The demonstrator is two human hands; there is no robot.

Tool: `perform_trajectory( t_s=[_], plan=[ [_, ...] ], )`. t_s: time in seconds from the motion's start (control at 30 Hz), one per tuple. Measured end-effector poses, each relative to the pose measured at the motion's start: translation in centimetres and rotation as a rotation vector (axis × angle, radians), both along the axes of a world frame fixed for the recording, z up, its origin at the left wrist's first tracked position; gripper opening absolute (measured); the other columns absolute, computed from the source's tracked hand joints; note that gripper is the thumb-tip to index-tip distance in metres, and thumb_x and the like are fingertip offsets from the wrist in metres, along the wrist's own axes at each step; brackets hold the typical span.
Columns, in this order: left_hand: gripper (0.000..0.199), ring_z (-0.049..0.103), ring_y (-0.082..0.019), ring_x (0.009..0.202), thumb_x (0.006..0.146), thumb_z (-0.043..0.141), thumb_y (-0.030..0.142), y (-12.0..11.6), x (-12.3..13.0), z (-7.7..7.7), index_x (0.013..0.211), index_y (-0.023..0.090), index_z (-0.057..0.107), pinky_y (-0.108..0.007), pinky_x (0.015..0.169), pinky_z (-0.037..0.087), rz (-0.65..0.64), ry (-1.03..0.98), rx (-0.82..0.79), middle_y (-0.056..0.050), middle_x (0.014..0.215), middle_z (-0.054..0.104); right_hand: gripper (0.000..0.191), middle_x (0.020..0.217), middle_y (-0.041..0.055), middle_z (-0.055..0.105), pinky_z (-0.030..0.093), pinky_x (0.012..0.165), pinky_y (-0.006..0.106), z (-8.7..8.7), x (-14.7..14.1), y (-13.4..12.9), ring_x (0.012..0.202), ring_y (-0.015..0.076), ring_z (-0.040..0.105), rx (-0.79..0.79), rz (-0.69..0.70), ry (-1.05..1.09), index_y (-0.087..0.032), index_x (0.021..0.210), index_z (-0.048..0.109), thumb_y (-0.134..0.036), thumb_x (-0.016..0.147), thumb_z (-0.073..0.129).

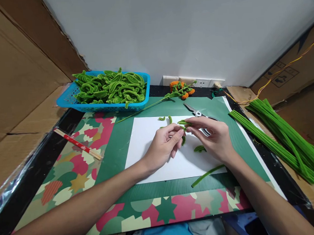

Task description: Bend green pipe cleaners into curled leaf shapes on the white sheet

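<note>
My left hand and my right hand meet above a white sheet of paper. Between their fingertips is a short piece of green pipe cleaner, pinched from both sides and partly hidden by the fingers. Several short bent pieces lie around the hands, one a looped leaf shape below my right hand. A longer green pipe cleaner crosses the paper's lower edge. Scissors lie behind my right hand, which covers part of their handles.
A blue basket heaped with green pipe-cleaner shapes stands back left. An orange pipe-cleaner flower stem lies at the back, near the wall sockets. Bundled green pipe cleaners are at right; wrapped chopsticks lie at left.
</note>
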State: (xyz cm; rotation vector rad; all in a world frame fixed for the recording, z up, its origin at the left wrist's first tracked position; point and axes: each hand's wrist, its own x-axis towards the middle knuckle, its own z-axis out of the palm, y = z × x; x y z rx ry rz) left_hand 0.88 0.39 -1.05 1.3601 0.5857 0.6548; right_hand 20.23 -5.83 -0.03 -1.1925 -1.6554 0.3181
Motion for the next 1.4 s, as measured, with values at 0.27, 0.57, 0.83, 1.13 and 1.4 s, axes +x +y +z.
perform_trajectory(
  t_s=[0.27, 0.57, 0.83, 1.13, 1.4],
  plan=[
    [0.034, 0.045, -0.004, 0.043, 0.105, 0.065, 0.050, -0.06, -0.11, 0.20, 0.095, 0.018, 0.060, -0.015, 0.040, 0.034, -0.010, -0.011, -0.020, 0.008, 0.063, 0.054, 0.032, 0.115, 0.0046, 0.085, 0.068, 0.080, 0.031, -0.24, 0.22, 0.12, 0.086, 0.0193, 0.083, 0.024, -0.004, -0.094, -0.028, 0.128, 0.080, -0.015, 0.100, 0.073],
    [0.036, 0.045, -0.005, 0.043, 0.103, 0.068, 0.052, 0.08, -0.14, 0.37, 0.094, 0.018, 0.062, -0.016, 0.041, 0.034, -0.040, -0.023, -0.037, 0.008, 0.060, 0.053, 0.023, 0.104, 0.0017, 0.087, 0.068, 0.071, 0.027, -0.18, 0.52, -0.07, 0.078, 0.0197, 0.085, 0.022, -0.029, -0.138, -0.028, 0.118, 0.085, -0.018, 0.101, 0.073],
    [0.033, 0.045, -0.006, 0.042, 0.102, 0.069, 0.049, 0.19, -0.27, 0.54, 0.094, 0.017, 0.065, -0.017, 0.038, 0.031, -0.045, -0.024, -0.068, 0.007, 0.058, 0.053, 0.024, 0.102, 0.0018, 0.087, 0.068, 0.070, 0.027, -0.61, 0.45, 0.00, 0.076, 0.0183, 0.084, 0.131, -0.028, -0.205, -0.027, 0.117, 0.084, -0.014, 0.101, 0.072],
    [0.031, 0.046, -0.007, 0.040, 0.099, 0.067, 0.046, 0.27, -0.27, 0.77, 0.088, 0.017, 0.065, -0.018, 0.037, 0.029, -0.029, 0.009, -0.109, 0.006, 0.055, 0.054, 0.021, 0.093, 0.0036, 0.086, 0.063, 0.066, 0.026, -0.75, 0.56, -0.04, 0.074, 0.0164, 0.080, 0.195, -0.010, -0.333, -0.023, 0.115, 0.080, -0.013, 0.106, 0.064],
    [0.032, 0.044, -0.007, 0.039, 0.097, 0.067, 0.047, 0.41, -0.25, 0.54, 0.085, 0.018, 0.062, -0.019, 0.039, 0.030, -0.013, -0.017, -0.148, 0.007, 0.054, 0.052, 0.020, 0.099, 0.0044, 0.086, 0.064, 0.067, 0.029, -0.75, 0.53, -0.06, 0.076, 0.0182, 0.081, 0.196, -0.040, -0.375, -0.025, 0.121, 0.079, -0.022, 0.107, 0.066]
  ],
)
